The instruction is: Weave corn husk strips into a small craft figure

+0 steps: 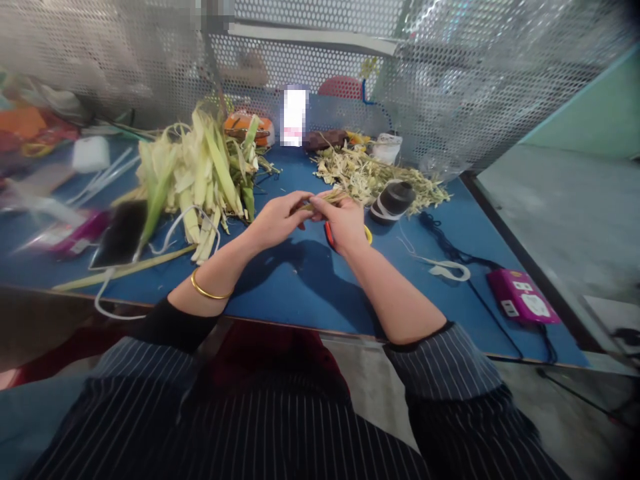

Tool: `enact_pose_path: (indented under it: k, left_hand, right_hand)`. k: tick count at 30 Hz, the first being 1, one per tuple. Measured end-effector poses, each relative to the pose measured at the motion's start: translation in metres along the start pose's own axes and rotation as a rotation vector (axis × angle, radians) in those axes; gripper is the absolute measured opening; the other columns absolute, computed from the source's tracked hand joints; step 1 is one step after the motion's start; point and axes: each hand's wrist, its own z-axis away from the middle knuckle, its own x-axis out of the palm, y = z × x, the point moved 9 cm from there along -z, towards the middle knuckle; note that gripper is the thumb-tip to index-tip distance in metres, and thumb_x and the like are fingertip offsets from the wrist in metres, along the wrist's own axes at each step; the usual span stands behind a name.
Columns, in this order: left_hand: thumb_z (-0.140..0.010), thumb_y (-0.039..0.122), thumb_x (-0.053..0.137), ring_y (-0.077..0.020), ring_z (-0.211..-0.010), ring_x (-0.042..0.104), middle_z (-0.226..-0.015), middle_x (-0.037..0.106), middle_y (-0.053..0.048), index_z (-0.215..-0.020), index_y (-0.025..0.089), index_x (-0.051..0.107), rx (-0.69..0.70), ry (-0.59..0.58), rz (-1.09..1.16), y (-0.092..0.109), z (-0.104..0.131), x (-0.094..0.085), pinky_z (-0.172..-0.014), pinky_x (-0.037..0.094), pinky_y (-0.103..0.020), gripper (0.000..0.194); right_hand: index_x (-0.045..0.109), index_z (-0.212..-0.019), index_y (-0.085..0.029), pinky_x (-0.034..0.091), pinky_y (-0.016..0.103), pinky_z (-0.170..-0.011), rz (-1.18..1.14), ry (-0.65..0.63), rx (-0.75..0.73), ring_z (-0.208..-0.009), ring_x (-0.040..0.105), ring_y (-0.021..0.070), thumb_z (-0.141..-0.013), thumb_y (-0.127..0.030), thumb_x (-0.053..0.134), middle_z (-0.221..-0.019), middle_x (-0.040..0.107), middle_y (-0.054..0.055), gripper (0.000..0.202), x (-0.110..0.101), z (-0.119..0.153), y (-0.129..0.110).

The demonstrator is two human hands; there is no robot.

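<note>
1. Husk strip (334, 196) (thin, pale green to tan; material judged by look) is held over the middle of the blue table (300, 297), apparently raised off the surface.
2. Grip: strip is pinched by 2 hands. Left part is closed on by thumb and fingertips of the left hand (280, 219); right part is gripped by thumb and fingers of the right hand (347, 221). Whether 1 strip or several are held cannot be told.
3. Why: 2 close pinch points are probably used so the short span between is steadied and twist is controlled.
4. Axis: long axis is laid crosswise to the body, left to right, with the right end angled slightly away. Right end is aimed toward the dried scraps (370, 175); left end is aimed back at the left hand. Base and tip cannot be told apart, both ends being partly covered by fingers.
5. Corn husks (195, 170) are heaped at left, many leaves angled up and away, probably set there for left-side reach.
6. Black spool (399, 198) is placed near the right hand, in front of the scraps, likely for quick access.
7. Red-and-yellow handles (329, 235), probably scissors, are partly hidden by the right hand.
8. Dark phone (120, 233) and purple power box (523, 297) are parked outward, presumably for elbow room.
</note>
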Motion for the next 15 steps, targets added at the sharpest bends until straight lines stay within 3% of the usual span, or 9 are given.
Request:
enact_pose_path:
  k: [4, 9, 12, 15]
  left_hand:
    - [-0.089, 0.02, 0.044, -0.0121, -0.063, 0.053, -0.074, 0.065, -0.002, -0.083, 0.015, 0.067, 0.067, 0.016, -0.154, 0.007, 0.0, 0.004, -0.066, 0.037, -0.022, 0.025]
    - [-0.089, 0.023, 0.045, -0.0132, -0.065, 0.052, -0.07, 0.064, -0.001, -0.074, 0.017, 0.065, 0.069, -0.002, -0.228, 0.001, 0.0, -0.003, -0.065, 0.034, -0.023, 0.026]
    - [-0.091, 0.03, 0.044, -0.0125, -0.062, 0.048, -0.064, 0.056, -0.001, -0.068, 0.017, 0.061, 0.015, -0.009, -0.122, -0.003, -0.001, -0.003, -0.06, 0.033, -0.024, 0.032]
    - [-0.092, 0.038, 0.045, -0.0104, -0.054, 0.039, -0.058, 0.047, 0.001, -0.067, 0.017, 0.06, -0.089, -0.034, 0.142, -0.007, -0.001, 0.002, -0.054, 0.03, -0.023, 0.036]
  right_hand:
    - [0.064, -0.071, -0.018, 0.047, 0.024, -0.06, 0.054, -0.03, -0.041, -0.058, 0.054, 0.0091, -0.069, -0.036, 0.072, -0.063, 0.059, -0.003, 0.019, 0.003, 0.002, -0.006]
    - [0.063, -0.07, -0.019, 0.046, 0.023, -0.058, 0.012, -0.075, -0.006, -0.056, 0.054, 0.0086, -0.067, -0.029, 0.072, -0.06, 0.061, -0.003, 0.014, 0.003, 0.001, -0.015]
    - [0.063, -0.067, -0.019, 0.046, 0.024, -0.057, -0.015, -0.097, -0.009, -0.057, 0.057, 0.0101, -0.066, -0.026, 0.072, -0.058, 0.062, -0.002, 0.012, 0.003, 0.0, -0.017]
    - [0.063, -0.066, -0.019, 0.045, 0.024, -0.057, -0.044, -0.135, -0.01, -0.056, 0.057, 0.0102, -0.066, -0.024, 0.072, -0.057, 0.062, -0.003, 0.011, 0.005, 0.0, -0.018]
